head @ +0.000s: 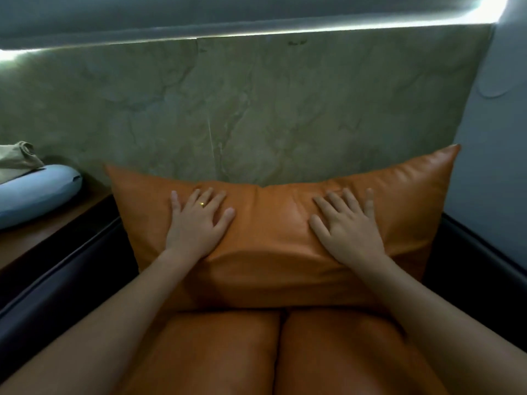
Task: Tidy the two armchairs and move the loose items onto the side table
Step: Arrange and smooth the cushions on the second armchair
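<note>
Cushion (orange, glossy) lies pressed under left hand and right hand.

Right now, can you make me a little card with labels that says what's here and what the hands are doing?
left hand: flat on the cushion, fingers spread, ring on one finger
right hand: flat on the same cushion, fingers spread
cushion: orange, standing on the seat, in front of the wall
seat: orange, two pads side by side
side table: at the left, wooden top
pillow: blue, on the side table
cloth: beige, crumpled, lying on the pillow
</note>
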A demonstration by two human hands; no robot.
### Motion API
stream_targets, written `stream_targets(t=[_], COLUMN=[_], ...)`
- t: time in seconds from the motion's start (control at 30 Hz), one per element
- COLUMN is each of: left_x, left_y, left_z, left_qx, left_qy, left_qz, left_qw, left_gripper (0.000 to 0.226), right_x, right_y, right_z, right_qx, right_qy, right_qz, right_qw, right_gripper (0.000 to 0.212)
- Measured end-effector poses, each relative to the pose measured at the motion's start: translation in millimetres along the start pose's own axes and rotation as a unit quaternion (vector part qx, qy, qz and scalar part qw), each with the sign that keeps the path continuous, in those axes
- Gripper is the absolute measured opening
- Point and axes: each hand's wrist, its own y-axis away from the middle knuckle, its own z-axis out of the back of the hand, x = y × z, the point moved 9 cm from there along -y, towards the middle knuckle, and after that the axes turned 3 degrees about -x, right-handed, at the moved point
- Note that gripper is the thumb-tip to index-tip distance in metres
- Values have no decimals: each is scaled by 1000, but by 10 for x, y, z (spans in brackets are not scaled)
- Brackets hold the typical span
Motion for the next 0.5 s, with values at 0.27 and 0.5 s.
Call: stream_targets(t=[0.27, 0.5], left_x=[457, 705], left_y=[-220, -468], left_z=[50, -58], left_qx=[-37, -131], left_qy=[-34, 47], left_qz=[12, 90], left_qw=[999, 986], left_gripper=[74, 68], right_x=[-1016, -1197], right_y=[-429, -736], right_z=[143, -75], right_qx=[24, -51], right_qy=[54, -16], right_qz=[-100, -138], right_qw=[993, 989], right_gripper=[75, 74])
